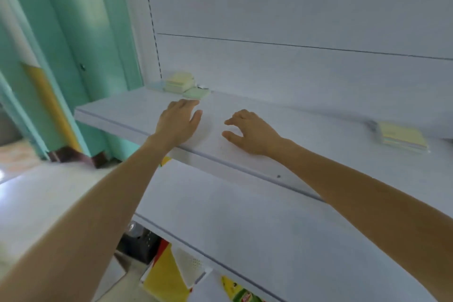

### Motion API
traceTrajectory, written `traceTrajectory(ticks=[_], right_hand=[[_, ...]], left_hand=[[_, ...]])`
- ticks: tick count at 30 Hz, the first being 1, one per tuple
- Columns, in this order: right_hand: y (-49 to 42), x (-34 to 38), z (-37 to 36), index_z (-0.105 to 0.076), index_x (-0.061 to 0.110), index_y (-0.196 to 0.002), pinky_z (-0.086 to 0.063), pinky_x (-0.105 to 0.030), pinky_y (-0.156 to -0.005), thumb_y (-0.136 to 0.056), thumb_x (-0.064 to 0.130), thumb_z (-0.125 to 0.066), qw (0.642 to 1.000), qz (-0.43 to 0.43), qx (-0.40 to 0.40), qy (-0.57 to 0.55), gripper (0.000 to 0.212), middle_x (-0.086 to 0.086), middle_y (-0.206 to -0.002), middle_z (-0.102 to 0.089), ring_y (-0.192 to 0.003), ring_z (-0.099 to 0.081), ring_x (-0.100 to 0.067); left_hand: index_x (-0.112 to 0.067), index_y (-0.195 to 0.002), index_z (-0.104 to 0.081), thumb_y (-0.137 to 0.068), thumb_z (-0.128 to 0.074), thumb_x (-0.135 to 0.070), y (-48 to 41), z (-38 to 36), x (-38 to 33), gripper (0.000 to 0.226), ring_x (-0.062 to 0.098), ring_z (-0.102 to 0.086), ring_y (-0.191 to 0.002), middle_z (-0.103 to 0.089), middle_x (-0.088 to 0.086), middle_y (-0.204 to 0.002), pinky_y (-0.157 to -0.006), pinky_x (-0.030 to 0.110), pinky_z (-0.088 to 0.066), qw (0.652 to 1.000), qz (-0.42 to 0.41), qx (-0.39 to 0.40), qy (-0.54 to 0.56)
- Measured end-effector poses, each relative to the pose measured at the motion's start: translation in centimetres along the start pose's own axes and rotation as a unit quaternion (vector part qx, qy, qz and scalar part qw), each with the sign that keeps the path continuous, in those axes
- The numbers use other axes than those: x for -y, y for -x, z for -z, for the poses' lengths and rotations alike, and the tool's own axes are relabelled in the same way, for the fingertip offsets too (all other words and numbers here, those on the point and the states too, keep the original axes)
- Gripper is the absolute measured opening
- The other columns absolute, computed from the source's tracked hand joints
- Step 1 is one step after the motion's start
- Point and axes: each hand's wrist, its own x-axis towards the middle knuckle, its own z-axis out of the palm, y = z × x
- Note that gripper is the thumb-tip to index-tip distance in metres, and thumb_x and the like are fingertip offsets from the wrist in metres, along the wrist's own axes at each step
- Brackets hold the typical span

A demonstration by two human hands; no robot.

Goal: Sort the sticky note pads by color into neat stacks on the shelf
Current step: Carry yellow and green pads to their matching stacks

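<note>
On the white upper shelf (306, 135) a pale yellow stack of sticky note pads (178, 81) stands at the far left, against the back panel. A thin green pad (196, 93) lies just in front of it, and a pale blue pad (157, 85) shows at its left. Far to the right lies another stack with a yellow pad on top (402, 135). My left hand (180, 121) rests flat on the shelf, fingertips just short of the green pad, holding nothing. Beside it my right hand (250, 131) hovers over the shelf with curled, spread fingers, empty.
A second white shelf (245, 223) runs below the upper one. Beneath it I see yellow packaged goods (166, 279) and a dark object (139, 243). A teal door and frame (73, 56) stand to the left. The picture is slightly blurred.
</note>
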Motion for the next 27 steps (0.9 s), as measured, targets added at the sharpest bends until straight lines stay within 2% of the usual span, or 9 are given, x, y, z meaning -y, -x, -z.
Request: traceTrajectory(ticks=[4, 7, 12, 15, 19, 21, 24, 27], right_hand=[[-7.1, 1.8, -1.9, -0.045, 0.018, -0.134, -0.033, -0.04, -0.11, -0.093, 0.043, -0.042, 1.0, 0.021, 0.018, 0.008, 0.048, -0.009, -0.142, -0.041, -0.13, -0.04, -0.027], [-12.8, 1.7, -3.2, -0.045, 0.016, -0.134, -0.034, -0.04, -0.109, -0.094, 0.043, -0.041, 1.0, 0.001, 0.022, 0.002, 0.049, -0.011, -0.141, -0.041, -0.13, -0.039, -0.028], [-20.7, 1.0, -4.7, -0.041, 0.012, -0.135, -0.037, -0.04, -0.102, -0.093, 0.045, -0.041, 0.99, -0.127, -0.005, -0.065, 0.053, -0.017, -0.136, -0.042, -0.128, -0.04, -0.033], [-24.0, 1.0, -5.3, -0.035, 0.013, -0.137, -0.035, -0.04, -0.102, -0.089, 0.053, -0.041, 0.976, -0.2, -0.005, -0.084, 0.063, -0.018, -0.135, -0.043, -0.128, -0.038, -0.035], [-26.7, 1.1, -6.5, -0.033, 0.018, -0.138, -0.03, -0.038, -0.103, -0.083, 0.063, -0.042, 0.964, -0.253, 0.003, -0.078, 0.071, -0.015, -0.136, -0.045, -0.13, -0.034, -0.033], [-27.5, 1.2, -7.0, -0.036, 0.021, -0.137, -0.028, -0.037, -0.102, -0.082, 0.059, -0.046, 0.956, -0.28, 0.007, -0.09, 0.067, -0.013, -0.135, -0.047, -0.129, -0.033, -0.032], [-28.2, 1.6, -7.1, -0.035, 0.026, -0.137, -0.027, -0.036, -0.102, -0.081, 0.052, -0.052, 0.943, -0.306, 0.006, -0.128, 0.064, -0.009, -0.136, -0.046, -0.131, -0.03, -0.031], [-28.4, 2.0, -6.8, -0.039, 0.028, -0.136, -0.027, -0.033, -0.104, -0.081, 0.042, -0.06, 0.921, -0.335, -0.011, -0.198, 0.06, -0.005, -0.126, -0.046, -0.13, -0.029, -0.028]], left_hand=[[-0.012, -0.136, -0.041, -0.097, -0.036, -0.027, -2.3, -0.4, 5.7, 0.042, 0.031, -0.036, -0.132, -0.044, 0.012, -0.142, -0.106, 0.041, -0.033, 0.999, 0.033, 0.008, -0.005], [-0.013, -0.137, -0.041, -0.097, -0.037, -0.027, -5.2, -0.8, 9.4, 0.042, 0.031, -0.037, -0.132, -0.044, 0.012, -0.142, -0.107, 0.041, -0.032, 0.999, 0.043, 0.014, -0.013], [-0.012, -0.136, -0.042, -0.095, -0.041, -0.026, -11.2, -1.2, 14.4, 0.043, 0.032, -0.038, -0.131, -0.043, 0.015, -0.141, -0.11, 0.043, -0.033, 0.998, 0.051, 0.027, -0.018], [-0.011, -0.137, -0.041, -0.094, -0.043, -0.02, -14.6, -1.9, 16.4, 0.044, 0.033, -0.039, -0.13, -0.042, 0.019, -0.139, -0.11, 0.044, -0.034, 0.998, 0.046, 0.023, 0.026], [-0.017, -0.139, -0.039, -0.093, -0.041, -0.011, -19.1, -2.9, 17.8, 0.046, 0.035, -0.036, -0.132, -0.036, 0.022, -0.142, -0.111, 0.041, -0.032, 0.997, 0.016, 0.049, 0.064], [-0.018, -0.139, -0.039, -0.094, -0.04, -0.019, -21.4, -3.5, 18.2, 0.046, 0.036, -0.036, -0.133, -0.038, 0.023, -0.142, -0.111, 0.042, -0.032, 0.994, 0.018, 0.066, 0.085], [-0.019, -0.139, -0.04, -0.089, -0.037, -0.045, -24.1, -4.0, 17.9, 0.057, 0.037, -0.04, -0.131, -0.044, 0.02, -0.141, -0.111, 0.043, -0.034, 0.989, 0.024, 0.088, 0.115], [-0.02, -0.14, -0.037, -0.093, -0.043, -0.043, -25.8, -4.5, 17.9, 0.053, 0.034, -0.041, -0.131, -0.045, 0.017, -0.142, -0.108, 0.038, -0.036, 0.983, 0.041, 0.121, 0.132]])
